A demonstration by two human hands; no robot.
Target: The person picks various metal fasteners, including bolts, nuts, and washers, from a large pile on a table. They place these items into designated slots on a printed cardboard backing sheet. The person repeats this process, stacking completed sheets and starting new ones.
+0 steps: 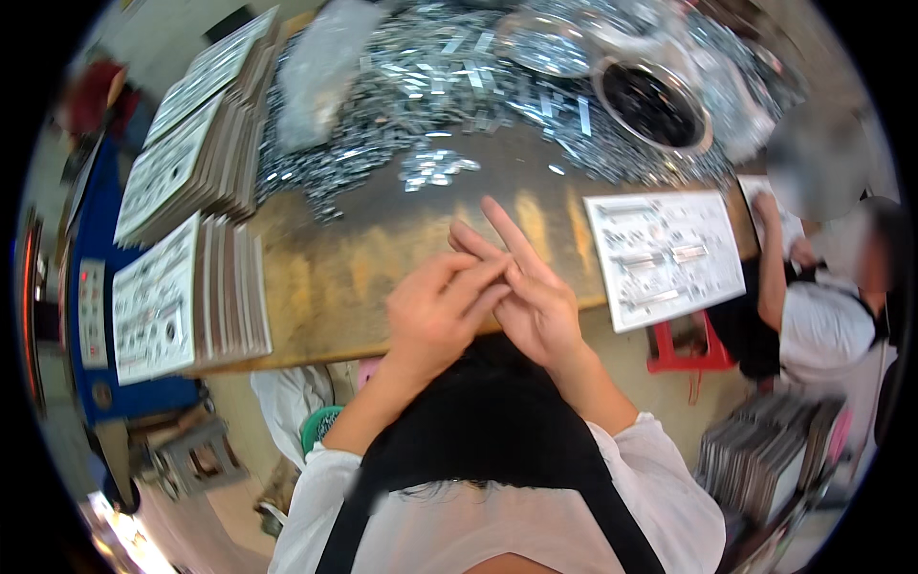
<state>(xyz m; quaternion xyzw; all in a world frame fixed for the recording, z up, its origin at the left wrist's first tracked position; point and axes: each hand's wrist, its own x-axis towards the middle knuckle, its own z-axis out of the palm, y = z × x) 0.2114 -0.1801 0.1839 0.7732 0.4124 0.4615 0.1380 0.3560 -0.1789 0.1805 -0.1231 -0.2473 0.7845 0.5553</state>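
Observation:
My left hand point(430, 311) and my right hand point(537, 311) meet in front of my black apron point(488, 411), above the table's near edge. The fingers of my left hand are closed in a pinch against the fingers of my right hand. Anything between them is hidden. My right hand has its index finger stretched out and nothing visible in it. Beyond the hands a small cluster of shiny flat metal pieces point(437, 169) lies on the worn wooden table point(320, 287). A white board with metal parts on it point(666, 256) rests at the table's right edge.
A large heap of loose metal pieces point(421, 86) covers the far side, with a clear plastic bag point(325, 72) on it. Dark pieces fill a round bowl point(650, 105). Stacked boards point(186, 306) stand left. A person point(822, 316) sits right, near a red stool point(688, 344).

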